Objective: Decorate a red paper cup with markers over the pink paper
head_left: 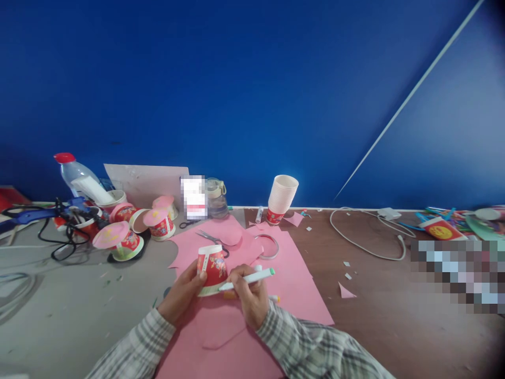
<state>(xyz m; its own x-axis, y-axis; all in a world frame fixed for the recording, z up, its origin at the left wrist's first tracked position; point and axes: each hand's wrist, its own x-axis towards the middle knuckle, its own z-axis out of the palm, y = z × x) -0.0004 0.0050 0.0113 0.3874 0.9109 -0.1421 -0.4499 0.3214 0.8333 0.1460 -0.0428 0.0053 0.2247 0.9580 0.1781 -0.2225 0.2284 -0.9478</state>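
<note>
My left hand (183, 290) grips a red paper cup (215, 267) from its left side, thumb on the front. The cup is upside down, its wide rim lowest, with a pale green band along that rim. In my right hand (251, 297) is a white marker (252, 277) with a green end. Its tip meets or nearly meets the cup's rim band. Beneath both hands spreads pink paper (292, 287). An orange marker (274, 298) lies partly hidden behind my right hand. Beyond the cup rest scissors (211, 238) and a roll of tape (268, 247).
Behind the paper stands a stack of paper cups (283, 196) near a blue wall (252, 105). Cups with pink paper tops (112, 235), a plastic bottle (77, 171) and a glue gun (31, 215) crowd the left. A white cable (363, 247) curls on the right.
</note>
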